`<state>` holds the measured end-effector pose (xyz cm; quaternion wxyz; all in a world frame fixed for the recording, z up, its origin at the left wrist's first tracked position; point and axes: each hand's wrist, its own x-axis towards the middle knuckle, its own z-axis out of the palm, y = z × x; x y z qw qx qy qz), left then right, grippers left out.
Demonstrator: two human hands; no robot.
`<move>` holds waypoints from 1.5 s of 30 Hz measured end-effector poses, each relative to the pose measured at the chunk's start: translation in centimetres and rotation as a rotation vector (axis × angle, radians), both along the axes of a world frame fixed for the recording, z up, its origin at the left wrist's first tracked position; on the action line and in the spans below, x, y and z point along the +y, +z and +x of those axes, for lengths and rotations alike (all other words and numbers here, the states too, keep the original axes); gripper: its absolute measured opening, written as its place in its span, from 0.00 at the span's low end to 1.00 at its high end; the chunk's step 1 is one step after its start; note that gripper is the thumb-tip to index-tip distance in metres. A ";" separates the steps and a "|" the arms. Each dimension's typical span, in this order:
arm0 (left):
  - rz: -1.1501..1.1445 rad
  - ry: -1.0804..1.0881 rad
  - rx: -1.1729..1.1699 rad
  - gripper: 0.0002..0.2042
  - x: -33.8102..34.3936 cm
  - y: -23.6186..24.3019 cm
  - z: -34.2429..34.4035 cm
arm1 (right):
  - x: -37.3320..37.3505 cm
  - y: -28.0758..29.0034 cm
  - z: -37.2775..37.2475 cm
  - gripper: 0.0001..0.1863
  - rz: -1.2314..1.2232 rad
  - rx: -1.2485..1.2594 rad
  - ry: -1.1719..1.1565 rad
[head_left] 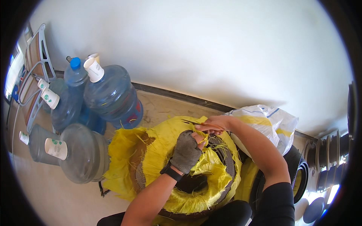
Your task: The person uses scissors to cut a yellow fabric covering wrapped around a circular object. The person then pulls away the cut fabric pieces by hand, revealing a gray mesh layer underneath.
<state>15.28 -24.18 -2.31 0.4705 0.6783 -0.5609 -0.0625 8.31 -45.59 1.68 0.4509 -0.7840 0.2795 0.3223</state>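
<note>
Tyre (226, 165) wrapped in yellow woven plastic sits on the floor right in front of us, btwn our forearms, roughly centre-bottom of the view. The yellow wrap (166, 147) is torn and frayed, w/ the dark rubber showing along the right side and at a brownish patch on the left. Our left hand (185, 151) wears a grey fingerless glove and a black watch at the wrist; its fingers are closed on a bunch of yellow wrap at the tyre's upper edge. Our right hand (215, 124), bare, is just beyond it, almost touching, fingers pinched on what looks like a thin dark blade or pair of scissors (190, 122) pointing left, tho the view's too small to be sure which. Both hands are close together over the same spot.

Left of the tyre: several big blue water jugs (111, 96) lying and standing against the white wall (211, 49), some w/ white caps. Behind our right arm, a white and yellow woven sack (273, 122). Far right, more dark tyres (301, 173) stacked on edge.
</note>
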 end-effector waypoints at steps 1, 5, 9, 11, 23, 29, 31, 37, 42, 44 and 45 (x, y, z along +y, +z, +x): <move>0.006 -0.021 0.009 0.05 0.0 -0.1 -0.1 | 0.4 -0.1 0.8 0.43 -0.017 0.003 0.012; -0.035 -0.064 -0.005 0.05 0.9 -0.6 -0.1 | -0.4 1.1 1.5 0.43 0.066 -0.189 -0.155; 0.051 -0.325 -0.408 0.03 2.3 2.2 -1.2 | -2.3 5.1 0.5 0.46 -0.118 -0.298 -0.200; 0.156 -0.429 -0.620 0.03 3.1 1.9 -2.1 | -2.2 5.7 -0.4 0.48 -0.284 -0.212 0.000; 0.489 -0.583 -0.846 0.04 7.7 0.6 -0.2 | -0.2 2.9 -5.2 0.47 -0.424 0.061 0.325; 0.430 -0.556 -0.788 0.05 7.8 -0.8 -0.3 | 0.6 2.9 -3.2 0.47 -0.419 0.036 0.312; 0.421 -0.550 -0.788 0.05 7.8 -0.6 -0.3 | -0.2 2.2 -3.0 0.47 -0.440 0.029 0.355; 0.215 -0.520 -0.486 0.05 7.0 -0.1 0.4 | -0.2 2.7 -3.4 0.42 -0.365 -0.017 0.217; 0.080 -0.265 -0.480 0.17 5.0 2.0 0.5 | 0.8 2.3 -3.5 0.38 -0.199 -0.041 -0.016; 0.246 -0.189 -0.602 0.20 3.5 3.5 0.2 | 0.6 2.1 -3.5 0.38 -0.138 -0.085 -0.070; 0.347 -0.160 -0.614 0.20 2.3 3.9 -0.3 | 0.1 1.6 -3.9 0.37 -0.109 -0.085 -0.108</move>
